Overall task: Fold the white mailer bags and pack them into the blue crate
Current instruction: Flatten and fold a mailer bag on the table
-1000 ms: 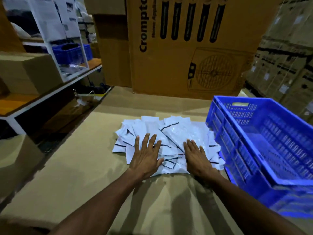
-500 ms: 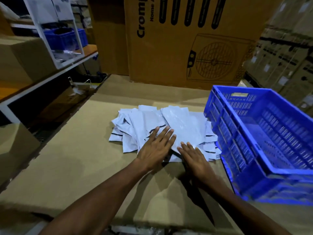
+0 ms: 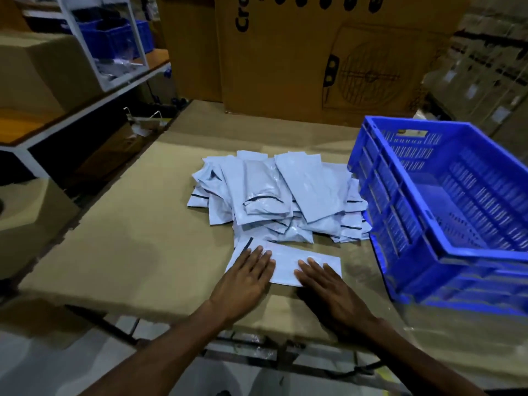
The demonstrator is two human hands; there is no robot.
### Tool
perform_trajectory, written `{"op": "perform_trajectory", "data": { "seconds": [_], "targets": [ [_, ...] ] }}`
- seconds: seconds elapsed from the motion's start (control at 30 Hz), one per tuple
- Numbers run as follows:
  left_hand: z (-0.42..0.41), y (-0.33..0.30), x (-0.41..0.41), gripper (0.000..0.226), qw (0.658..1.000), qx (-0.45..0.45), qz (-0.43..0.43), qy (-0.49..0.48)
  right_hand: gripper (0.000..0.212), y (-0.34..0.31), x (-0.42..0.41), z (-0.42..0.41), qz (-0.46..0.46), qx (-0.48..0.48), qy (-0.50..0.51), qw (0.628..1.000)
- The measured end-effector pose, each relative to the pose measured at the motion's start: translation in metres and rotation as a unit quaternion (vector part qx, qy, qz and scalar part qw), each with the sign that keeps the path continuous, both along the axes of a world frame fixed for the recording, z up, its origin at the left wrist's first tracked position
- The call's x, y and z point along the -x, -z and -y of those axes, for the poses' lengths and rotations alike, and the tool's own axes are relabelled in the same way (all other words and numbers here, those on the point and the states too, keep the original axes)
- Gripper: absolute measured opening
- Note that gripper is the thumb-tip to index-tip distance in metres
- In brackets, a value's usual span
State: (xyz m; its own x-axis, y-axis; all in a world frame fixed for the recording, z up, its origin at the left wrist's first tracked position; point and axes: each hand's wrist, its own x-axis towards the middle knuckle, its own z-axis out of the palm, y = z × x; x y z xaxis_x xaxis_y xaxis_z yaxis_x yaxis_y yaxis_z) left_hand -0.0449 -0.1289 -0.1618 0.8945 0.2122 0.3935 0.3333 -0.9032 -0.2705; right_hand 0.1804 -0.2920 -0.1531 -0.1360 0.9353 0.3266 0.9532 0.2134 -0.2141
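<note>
Cardboard tabletop [image 3: 128, 252] fronts stacked cartons [image 3: 314, 67] and white shelving [image 3: 94, 52].

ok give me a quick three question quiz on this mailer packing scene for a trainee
1. True or false: the blue plastic crate already holds folded bags.
2. Which hands press flat on the single white plastic mailer bag nearest the person? A) left hand only B) right hand only C) both
3. Fill in: the loose pile of white mailer bags lies to the ____ of the crate, from the person's side.

Key: 1 false; 2 C; 3 left
</note>
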Motion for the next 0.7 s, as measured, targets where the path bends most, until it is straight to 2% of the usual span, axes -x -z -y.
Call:
{"op": "perform_trajectory", "data": {
  "seconds": [0.27,0.4,0.5,0.57,0.63,0.7],
  "targets": [
    [0.018,-0.005,0.02,0.051,0.994,0.099,-0.034,-0.033,0.047,0.006,0.005,0.01,0.0,-0.01,-0.009,1.0],
    [0.024,-0.017,0.03,0.045,0.994,0.107,0.037,-0.008,0.055,0.0,0.002,0.018,0.016,0.035,-0.016,0.999],
    [0.021,-0.03,0.011,0.038,0.988,0.119,0.094,-0.026,0.059,-0.016,0.02,0.004,-0.025,0.022,0.054,0.998],
    [0.021,-0.036,-0.011,0.041,0.98,0.175,0.08,-0.052,0.058,-0.021,0.035,-0.017,-0.035,0.024,0.094,0.995],
    [0.024,-0.036,-0.026,0.05,0.967,0.241,0.025,-0.08,0.053,-0.015,0.047,-0.033,-0.036,0.056,0.119,0.991],
    [0.026,-0.025,-0.031,0.061,0.958,0.261,-0.025,-0.113,0.055,-0.006,0.053,-0.038,-0.022,0.093,0.13,0.987]
  ]
}}
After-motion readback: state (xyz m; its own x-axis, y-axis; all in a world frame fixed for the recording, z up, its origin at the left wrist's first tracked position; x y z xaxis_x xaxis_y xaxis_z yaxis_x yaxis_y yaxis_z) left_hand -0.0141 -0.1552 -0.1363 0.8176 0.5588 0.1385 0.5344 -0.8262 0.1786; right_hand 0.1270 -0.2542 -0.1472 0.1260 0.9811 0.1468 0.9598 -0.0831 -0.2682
